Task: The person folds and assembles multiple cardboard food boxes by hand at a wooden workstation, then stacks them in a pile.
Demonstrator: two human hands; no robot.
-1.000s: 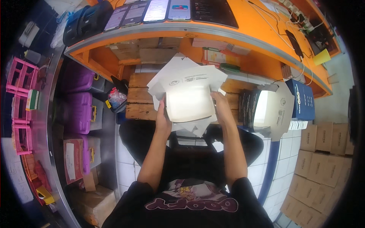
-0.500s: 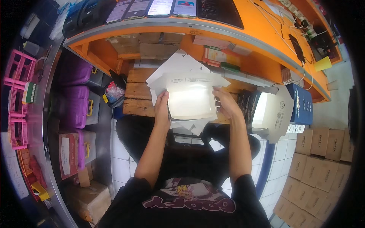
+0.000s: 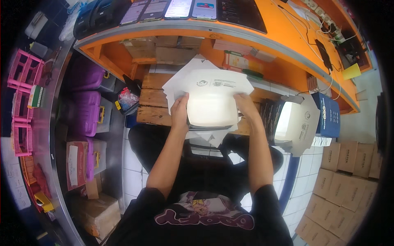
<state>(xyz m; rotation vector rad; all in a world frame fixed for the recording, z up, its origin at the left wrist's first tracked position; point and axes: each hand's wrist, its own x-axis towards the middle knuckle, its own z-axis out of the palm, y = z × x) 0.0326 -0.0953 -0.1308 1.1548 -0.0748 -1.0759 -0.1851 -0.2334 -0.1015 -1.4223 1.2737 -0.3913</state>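
Note:
Between my two hands is an open white paperboard food box (image 3: 212, 107), pale inside, with its printed lid flap (image 3: 219, 82) standing out on the far side. My left hand (image 3: 179, 111) is closed on its left wall. The fingers of my right hand (image 3: 248, 108) curl round its right corner, partly hidden behind the wall. Under the box lies a pile of flat white carton blanks (image 3: 175, 87) on a low wooden bench (image 3: 152, 104). To the right stands a nested stack of formed boxes (image 3: 296, 123), dark blue outside and white inside.
A blue box (image 3: 328, 117) adjoins the formed stack. Ahead is an orange counter (image 3: 283, 41) bearing several phones and tablets (image 3: 177, 9) and cables. Brown cartons (image 3: 340, 188) are piled at lower right. Purple-lidded bins (image 3: 87, 112) and a metal shelf edge (image 3: 55, 135) line the left.
The food box has tipped slightly, so more of its lid flap shows. Both hands keep their hold on its sides. The whole view has shifted a little.

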